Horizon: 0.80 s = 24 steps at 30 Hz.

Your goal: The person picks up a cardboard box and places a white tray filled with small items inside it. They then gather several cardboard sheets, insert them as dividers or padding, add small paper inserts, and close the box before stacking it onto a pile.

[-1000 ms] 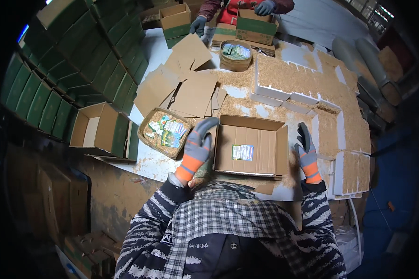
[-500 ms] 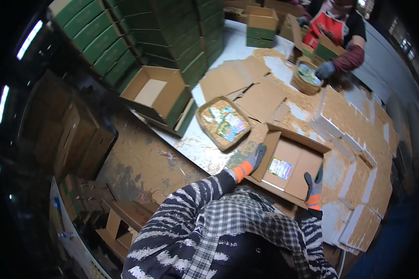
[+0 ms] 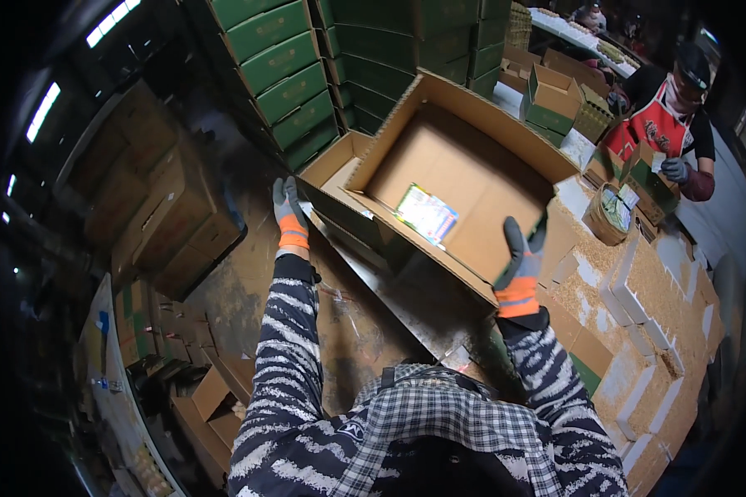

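An open cardboard carton (image 3: 472, 174) is raised and tilted in front of me, with a colourful printed packet (image 3: 427, 214) lying on its bottom. My right hand (image 3: 522, 261), in a grey glove with an orange cuff, grips the carton's right wall, thumb on the inner side. Gloved alike, my left hand (image 3: 290, 211) is stretched out with nothing in it. It is beside the left corner of a second open box (image 3: 340, 157), which sits partly behind the raised carton; whether it touches that box I cannot tell.
Tall stacks of green boxes (image 3: 282, 83) stand ahead. At right, wood shavings (image 3: 588, 277) cover the table around white-edged blocks (image 3: 638, 290). A co-worker in a red apron (image 3: 651, 124) handles things near a round basket (image 3: 609, 214). Brown cartons (image 3: 170, 215) are piled at left.
The carton has gone up and forward-left in my right hand. My left hand has let go of it and reached out left. The raised carton now hides the filled rectangular basket.
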### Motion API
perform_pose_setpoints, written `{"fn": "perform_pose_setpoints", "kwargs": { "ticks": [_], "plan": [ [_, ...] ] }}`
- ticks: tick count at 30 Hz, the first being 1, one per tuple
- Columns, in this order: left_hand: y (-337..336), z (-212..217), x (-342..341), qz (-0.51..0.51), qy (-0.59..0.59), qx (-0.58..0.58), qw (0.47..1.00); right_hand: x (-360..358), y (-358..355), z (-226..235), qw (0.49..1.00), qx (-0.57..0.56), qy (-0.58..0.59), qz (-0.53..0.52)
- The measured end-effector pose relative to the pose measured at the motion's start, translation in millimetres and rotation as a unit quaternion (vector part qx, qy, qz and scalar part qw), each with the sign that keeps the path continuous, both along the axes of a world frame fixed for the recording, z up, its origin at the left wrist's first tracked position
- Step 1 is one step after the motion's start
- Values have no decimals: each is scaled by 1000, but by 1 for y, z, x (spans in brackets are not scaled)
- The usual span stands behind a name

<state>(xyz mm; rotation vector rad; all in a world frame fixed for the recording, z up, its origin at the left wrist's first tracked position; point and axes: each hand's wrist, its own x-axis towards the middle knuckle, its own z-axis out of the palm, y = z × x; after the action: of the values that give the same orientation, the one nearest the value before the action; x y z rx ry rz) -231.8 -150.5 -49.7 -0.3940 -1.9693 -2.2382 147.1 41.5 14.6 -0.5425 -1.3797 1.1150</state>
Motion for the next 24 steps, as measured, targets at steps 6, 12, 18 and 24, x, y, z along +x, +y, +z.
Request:
{"fn": "perform_pose_setpoints", "kwargs": {
  "ticks": [6,12,18,24],
  "plan": [
    [-1,-117,-46,-134,-175,278,935,-167,-44,-58,952,-250,103,143],
    [-14,-156,-73,-61,-29,38,997,-142,23,-109,913,-111,-252,300],
    [-38,-97,192,-183,-5,-116,976,91,43,-108,883,75,-459,-64],
    [79,-39,373,-659,318,-209,649,289,-82,-195,657,38,-751,-48]
  ]
}}
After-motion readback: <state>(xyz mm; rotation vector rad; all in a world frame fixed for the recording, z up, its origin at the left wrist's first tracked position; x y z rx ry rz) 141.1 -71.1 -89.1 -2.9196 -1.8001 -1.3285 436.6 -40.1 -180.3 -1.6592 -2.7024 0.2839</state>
